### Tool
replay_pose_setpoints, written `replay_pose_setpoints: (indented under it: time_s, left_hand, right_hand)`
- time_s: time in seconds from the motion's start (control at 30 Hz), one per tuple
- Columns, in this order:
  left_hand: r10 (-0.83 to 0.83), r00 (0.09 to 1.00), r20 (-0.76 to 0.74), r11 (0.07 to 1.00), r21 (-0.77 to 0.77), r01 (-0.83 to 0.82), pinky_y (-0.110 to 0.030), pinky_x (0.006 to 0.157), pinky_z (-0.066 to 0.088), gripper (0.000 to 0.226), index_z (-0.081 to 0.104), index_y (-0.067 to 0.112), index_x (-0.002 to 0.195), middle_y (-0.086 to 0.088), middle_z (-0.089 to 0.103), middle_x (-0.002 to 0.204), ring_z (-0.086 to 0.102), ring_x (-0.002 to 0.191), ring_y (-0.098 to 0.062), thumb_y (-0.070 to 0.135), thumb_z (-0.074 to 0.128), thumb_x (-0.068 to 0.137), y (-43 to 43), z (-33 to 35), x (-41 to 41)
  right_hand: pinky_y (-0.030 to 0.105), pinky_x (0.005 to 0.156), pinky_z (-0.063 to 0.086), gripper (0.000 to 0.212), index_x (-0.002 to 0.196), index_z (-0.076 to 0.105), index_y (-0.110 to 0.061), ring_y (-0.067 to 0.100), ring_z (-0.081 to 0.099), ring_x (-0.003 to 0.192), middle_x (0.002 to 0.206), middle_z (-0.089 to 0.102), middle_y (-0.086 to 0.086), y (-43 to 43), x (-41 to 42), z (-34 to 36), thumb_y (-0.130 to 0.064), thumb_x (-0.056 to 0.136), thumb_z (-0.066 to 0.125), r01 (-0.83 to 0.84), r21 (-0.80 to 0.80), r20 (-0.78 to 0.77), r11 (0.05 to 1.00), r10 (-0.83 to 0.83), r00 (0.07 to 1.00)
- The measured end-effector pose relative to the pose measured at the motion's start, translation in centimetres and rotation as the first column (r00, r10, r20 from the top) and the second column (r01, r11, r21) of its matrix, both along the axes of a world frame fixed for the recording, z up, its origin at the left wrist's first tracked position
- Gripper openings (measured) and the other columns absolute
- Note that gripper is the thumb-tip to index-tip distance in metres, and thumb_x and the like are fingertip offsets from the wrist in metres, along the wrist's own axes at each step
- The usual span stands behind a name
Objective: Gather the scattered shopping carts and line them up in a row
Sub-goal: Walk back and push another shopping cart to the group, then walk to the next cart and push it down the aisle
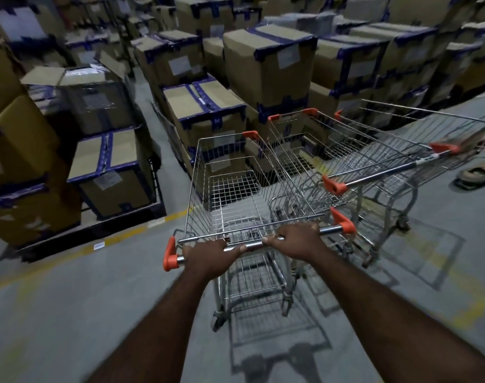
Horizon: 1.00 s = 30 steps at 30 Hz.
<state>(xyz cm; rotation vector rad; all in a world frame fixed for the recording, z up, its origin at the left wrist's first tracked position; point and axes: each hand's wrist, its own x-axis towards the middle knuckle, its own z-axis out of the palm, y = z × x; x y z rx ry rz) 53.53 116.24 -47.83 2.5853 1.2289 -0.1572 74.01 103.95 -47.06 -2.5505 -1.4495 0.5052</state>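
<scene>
Blue-taped cardboard boxes point(269, 64) stack up far ahead and left of me, some on a dark pallet point(97, 230); far right, a sandal point(477, 175) sits on the grey floor point(70, 313).

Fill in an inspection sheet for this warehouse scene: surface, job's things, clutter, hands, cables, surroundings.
Surface: grey concrete floor with yellow lines.
Job's things: held cart, empty; second cart and third cart to its right, roughly side by side.
Clutter: sandal at the right edge.
Hands: left hand and right hand both grip the held cart's handle bar.
Cables: nothing seen.
Surroundings: stacked cardboard boxes with blue tape, ahead and left.
</scene>
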Motion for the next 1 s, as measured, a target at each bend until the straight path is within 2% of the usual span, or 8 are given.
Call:
replay_pose_setpoints:
  time_s: [0.2,0.33,0.67,0.73,0.8,0.83,0.9,1.0]
  left_hand:
    - [-0.005,1.000,0.021,1.000,0.023,0.004,-0.052,0.095,0.045,0.101,0.055,0.029,0.082,0.006,0.064,0.085,0.063,0.087,-0.021,0.103,-0.008,0.055,0.9,-0.1,1.6]
    - [-0.008,1.000,-0.002,1.000,0.017,0.008,-0.052,0.096,0.044,0.083,0.055,0.030,0.087,0.005,0.063,0.088,0.062,0.090,-0.023,0.094,0.007,0.066,1.2,0.0,2.3]
    - [0.022,0.999,-0.047,0.992,-0.120,-0.028,-0.057,0.102,0.040,0.055,0.058,0.029,0.089,0.004,0.061,0.094,0.057,0.094,-0.021,0.077,0.031,0.091,1.4,0.9,3.1]
    - [0.028,0.999,-0.041,0.987,-0.159,-0.034,-0.056,0.102,0.042,0.053,0.061,0.027,0.097,-0.001,0.065,0.103,0.059,0.100,-0.023,0.072,0.034,0.094,1.3,1.2,2.9]
    - [0.042,0.999,0.005,0.982,-0.182,-0.041,-0.051,0.101,0.044,0.049,0.064,0.024,0.108,-0.004,0.066,0.111,0.060,0.107,-0.026,0.064,0.040,0.096,1.3,1.6,2.6]
    - [0.059,0.997,0.041,0.981,-0.190,-0.050,-0.047,0.101,0.045,0.047,0.065,0.022,0.115,-0.005,0.065,0.117,0.060,0.112,-0.027,0.059,0.044,0.097,1.2,1.9,2.5]
    - [0.085,0.991,0.107,0.981,-0.182,-0.064,-0.041,0.102,0.045,0.045,0.063,0.017,0.128,-0.008,0.061,0.131,0.057,0.119,-0.027,0.049,0.048,0.100,1.0,3.2,2.2]
    - [0.110,0.984,0.143,0.991,-0.091,-0.098,-0.035,0.100,0.043,0.043,0.060,0.014,0.131,-0.009,0.058,0.137,0.054,0.123,-0.027,0.043,0.049,0.101,1.4,5.6,1.0]
  right_hand:
    - [0.064,0.116,0.010,0.075,0.109,0.068,-0.028,0.024,0.057,0.119,0.120,0.068,-0.001,1.3,2.3,-0.4,-0.087,0.084,0.028,-0.021,-0.009,-0.010,1.000,0.021,1.000]
    - [0.062,0.115,0.014,0.072,0.110,0.067,-0.028,0.025,0.056,0.122,0.125,0.066,0.000,1.8,3.2,-0.2,-0.084,0.087,0.028,-0.047,-0.024,0.018,0.999,0.048,0.999]
    - [0.063,0.116,0.007,0.078,0.136,0.057,-0.031,0.031,0.036,0.143,0.153,0.046,0.006,2.5,3.7,0.4,-0.083,0.089,0.022,-0.100,-0.158,-0.028,0.982,0.097,0.995]
    - [0.060,0.114,0.019,0.076,0.134,0.058,-0.028,0.033,0.042,0.138,0.148,0.051,0.010,2.7,3.7,0.8,-0.081,0.090,0.027,-0.102,-0.192,-0.071,0.976,0.090,0.993]
    - [0.050,0.108,0.039,0.064,0.124,0.063,-0.023,0.029,0.057,0.119,0.131,0.062,0.011,3.1,3.5,1.4,-0.073,0.092,0.038,-0.116,-0.188,-0.102,0.975,0.098,0.990]
    - [0.046,0.103,0.044,0.057,0.119,0.064,-0.022,0.025,0.060,0.109,0.122,0.066,0.010,3.3,3.3,1.9,-0.068,0.093,0.044,-0.126,-0.159,-0.100,0.979,0.111,0.989]
    - [0.043,0.100,0.046,0.051,0.119,0.063,-0.021,0.022,0.062,0.103,0.117,0.068,0.005,4.1,2.5,3.2,-0.063,0.093,0.050,-0.149,-0.088,-0.058,0.985,0.145,0.988]
    - [0.041,0.097,0.048,0.058,0.129,0.059,-0.021,0.022,0.061,0.112,0.127,0.064,0.004,6.1,0.3,6.3,-0.066,0.093,0.049,-0.211,0.020,0.020,0.977,0.210,0.977]
